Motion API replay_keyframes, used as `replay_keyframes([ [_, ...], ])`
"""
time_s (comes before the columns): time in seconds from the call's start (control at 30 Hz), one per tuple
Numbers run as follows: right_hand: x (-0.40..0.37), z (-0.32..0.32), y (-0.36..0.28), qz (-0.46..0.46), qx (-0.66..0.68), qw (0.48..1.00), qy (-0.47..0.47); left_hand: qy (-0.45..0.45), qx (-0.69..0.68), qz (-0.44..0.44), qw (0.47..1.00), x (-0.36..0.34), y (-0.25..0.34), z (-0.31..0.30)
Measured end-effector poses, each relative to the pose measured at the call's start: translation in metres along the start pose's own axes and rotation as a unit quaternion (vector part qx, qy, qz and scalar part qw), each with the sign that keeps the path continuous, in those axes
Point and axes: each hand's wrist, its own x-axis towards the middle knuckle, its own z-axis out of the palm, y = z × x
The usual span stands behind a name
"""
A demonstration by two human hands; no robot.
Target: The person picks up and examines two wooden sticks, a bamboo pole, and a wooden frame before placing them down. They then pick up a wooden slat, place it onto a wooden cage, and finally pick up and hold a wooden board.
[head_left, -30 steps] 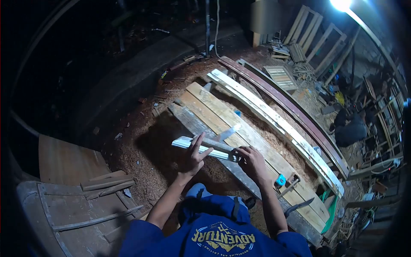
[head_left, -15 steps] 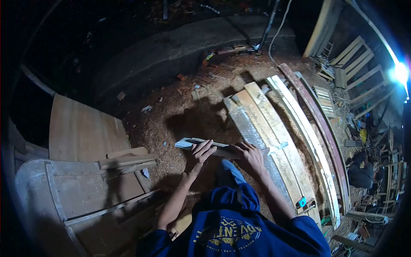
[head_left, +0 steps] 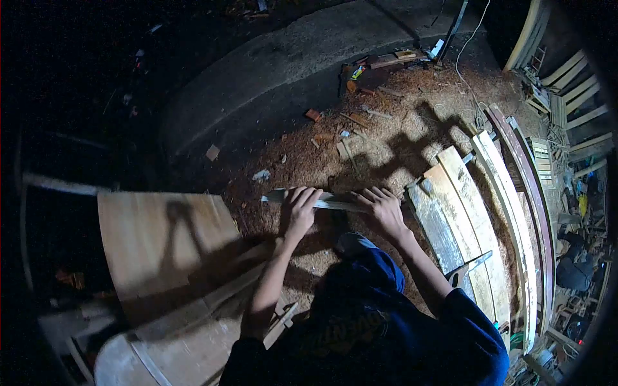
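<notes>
A short, narrow wooden board [head_left: 338,203], pale grey along its lit edge, is held crosswise in front of my body. My left hand [head_left: 300,209] grips it near its left end, with the fingers curled over the top edge. My right hand [head_left: 385,211] is wrapped over its right end and hides that end. To the right of my right forearm, a handsaw [head_left: 477,260] lies across the pale planks, its handle toward me.
Long planks [head_left: 467,199] lie side by side on the right, with a dark red beam [head_left: 529,186] beyond them. A plywood sheet [head_left: 154,238] leans at the left. Wood shavings [head_left: 386,145] and scraps cover the ground; a concrete kerb [head_left: 257,83] curves behind.
The view has shifted, moving the planks rightward and lower in it. Both hands still hold the board, which looks more level and turned edge-up. The saw on the planks now shows more clearly.
</notes>
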Motion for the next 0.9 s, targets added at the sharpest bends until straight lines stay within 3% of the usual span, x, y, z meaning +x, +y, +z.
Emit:
replay_keyframes([
  [0.07, 0.055, -0.016, -0.002, 0.015, -0.033, 0.999, 0.013, -0.032, -0.002, -0.023, 0.999, 0.056, -0.016, -0.026],
  [0.13, 0.102, -0.018, 0.001, 0.035, -0.094, 0.992, 0.071, 0.013, -0.068, -0.016, 0.998, 0.097, -0.036, -0.016],
  [0.2, 0.137, -0.020, 0.014, 0.117, -0.115, 0.985, 0.051, 0.010, -0.086, 0.003, 0.996, 0.139, -0.050, -0.007],
  [0.3, 0.177, -0.026, 0.035, 0.213, -0.101, 0.967, 0.092, -0.014, -0.111, 0.043, 0.993, 0.209, -0.083, 0.020],
  [0.33, 0.189, -0.019, 0.050, 0.216, -0.194, 0.950, 0.117, -0.029, -0.113, 0.053, 0.992, 0.232, -0.085, 0.027],
  [0.37, 0.193, -0.013, 0.064, 0.238, -0.188, 0.944, 0.133, -0.048, -0.134, 0.064, 0.988, 0.256, -0.087, 0.035],
  [0.43, 0.210, -0.023, 0.089, 0.279, -0.197, 0.925, 0.168, -0.052, -0.142, 0.129, 0.980, 0.299, -0.098, 0.062],
  [0.5, 0.225, -0.033, 0.111, 0.328, -0.123, 0.906, 0.238, -0.075, -0.134, 0.205, 0.967, 0.352, -0.105, 0.084],
  [0.53, 0.230, -0.033, 0.126, 0.353, -0.164, 0.885, 0.255, -0.087, -0.155, 0.227, 0.958, 0.373, -0.106, 0.099],
  [0.73, 0.229, -0.063, 0.182, 0.486, -0.227, 0.787, 0.305, -0.167, -0.243, 0.361, 0.885, 0.481, -0.070, 0.179],
  [0.9, 0.223, -0.073, 0.270, 0.608, -0.218, 0.721, 0.250, -0.207, -0.256, 0.444, 0.833, 0.551, -0.012, 0.276],
])
